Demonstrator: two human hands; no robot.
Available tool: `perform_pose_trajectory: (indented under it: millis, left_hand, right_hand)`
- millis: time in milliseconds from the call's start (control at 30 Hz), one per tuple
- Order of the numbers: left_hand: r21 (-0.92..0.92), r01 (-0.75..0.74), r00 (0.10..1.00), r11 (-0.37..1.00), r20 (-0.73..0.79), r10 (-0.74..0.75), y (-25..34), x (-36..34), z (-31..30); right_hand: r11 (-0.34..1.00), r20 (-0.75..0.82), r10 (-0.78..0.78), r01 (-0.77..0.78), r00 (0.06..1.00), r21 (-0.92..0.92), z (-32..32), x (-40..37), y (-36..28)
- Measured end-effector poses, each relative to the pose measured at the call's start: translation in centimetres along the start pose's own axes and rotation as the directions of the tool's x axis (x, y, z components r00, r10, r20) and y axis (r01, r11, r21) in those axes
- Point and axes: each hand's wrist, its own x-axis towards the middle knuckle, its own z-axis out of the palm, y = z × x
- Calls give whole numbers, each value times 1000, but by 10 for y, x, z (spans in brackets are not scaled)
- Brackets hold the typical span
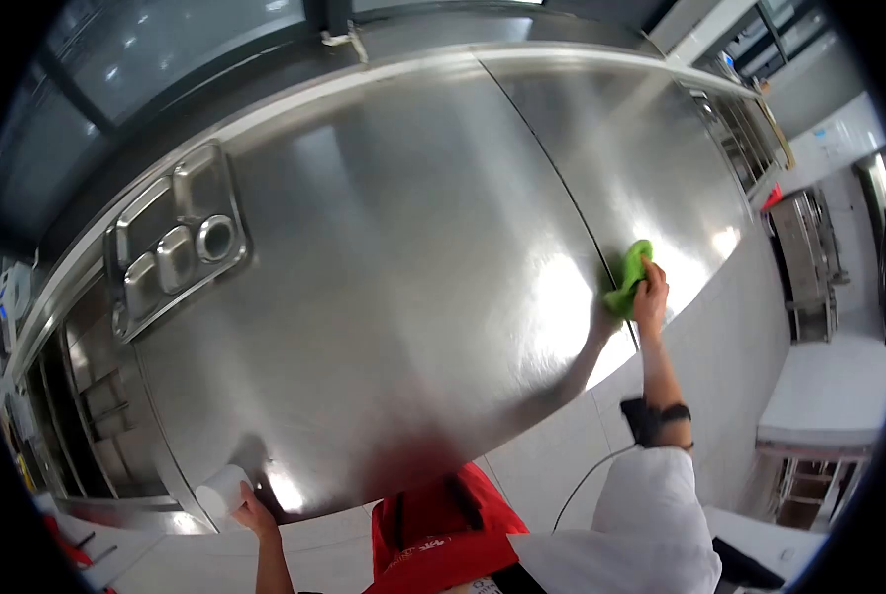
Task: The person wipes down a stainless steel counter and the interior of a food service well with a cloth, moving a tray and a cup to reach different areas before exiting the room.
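My right hand (651, 295) is closed on a green cloth (629, 281), which lies against the steel counter (393, 247) beside the dark seam near the right end. At the lower left, my left hand (253, 510) has its fingers round the side of a white cylindrical object (223, 490) at the counter's front edge. A steel compartment tray (176, 255) rests on the counter's left part, far from both hands.
Openings with steel racks or bins (106, 416) are at the counter's left end. A wire rack (735, 129) stands at the far right end. Steel equipment (804, 247) and a white-topped table (829, 391) are across the floor at right. A cable hangs near my right arm.
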Motion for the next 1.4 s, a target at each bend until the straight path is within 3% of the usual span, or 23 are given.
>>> perform_pose_trajectory:
  millis: [33,100,167,200,300,367,500,567,633,667,733,767,833,900,967,1033,1133,1167,1233,1267,1333,1367,1400]
  left_hand:
    - [23,-21,999,1000,-23,22,-4,1,4]
    - [3,-29,999,1000,-12,29,22,-2,8]
    - [5,-10,1000,1000,21,9,35,-2,5]
    - [-18,-64,997,998,39,65,26,0,4]
    - [-277,59,995,959,94,-34,19,2,7]
    - [-227,155,988,961,61,-145,44,-4,5]
    - [-453,71,995,889,94,-32,31,-4,-6]
    - [-520,212,954,827,293,-60,26,-3,-31]
    - [-546,252,949,799,303,-92,22,-1,-68]
    - [-525,281,941,803,316,-122,25,-7,-97]
    - [-467,300,940,832,291,-176,-12,-22,-144]
    - [-440,329,931,835,298,-210,-31,-26,-170]
    - [-376,370,914,850,312,-259,-65,-38,-214]
    - [-326,379,915,866,273,-297,-113,-51,-248]
    - [-300,384,921,874,197,-337,-164,-66,-267]
    - [-319,363,932,875,146,-333,-147,-68,-275]
    - [-348,349,937,870,117,-329,-144,-63,-283]
    - [-364,340,940,867,96,-328,-147,-58,-285]
    - [-366,325,944,872,77,-320,-163,-48,-295]
    - [-349,321,946,880,78,-314,-182,-44,-306]
    - [-359,327,938,874,13,-346,-202,-46,-330]
    - [-388,337,923,858,-45,-383,-208,-49,-339]
    - [-419,347,901,839,-97,-422,-214,-55,-347]
  right_hand:
    - [982,-75,157,-164,985,-89,2,-7,38]
    - [947,-179,108,-156,978,-280,16,-31,54]
    - [961,-195,-38,-17,980,-276,32,-51,-18]
    - [997,-52,-67,64,996,-50,36,-74,-50]
    - [986,101,-142,150,985,-73,39,-148,-173]
    - [973,207,-230,221,951,68,34,-199,-245]
    - [868,303,-482,401,822,293,33,-315,-365]
    - [786,312,-562,377,766,491,23,-344,-399]
    - [706,254,-593,343,764,619,35,-347,-424]
    - [655,295,-428,69,854,752,66,-339,-407]
    - [684,229,-314,52,921,728,65,-270,-394]
    - [857,145,-334,236,932,457,64,-237,-383]
    - [947,-181,-318,304,931,-99,103,-231,-370]
    - [905,-9,-353,344,936,251,95,-265,-441]
    - [779,27,-580,544,814,310,104,-340,-500]
    - [627,229,-748,553,623,549,122,-432,-528]
    - [497,364,-804,196,471,845,42,-522,-587]
    - [340,276,-912,181,303,923,43,-536,-592]
    - [278,165,-882,203,441,939,30,-502,-596]
    - [440,237,-830,329,505,836,34,-472,-588]
    - [480,553,-475,-326,684,815,78,-403,-536]
    - [640,404,-484,0,776,768,82,-376,-513]
    - [805,236,-478,314,846,503,86,-349,-491]
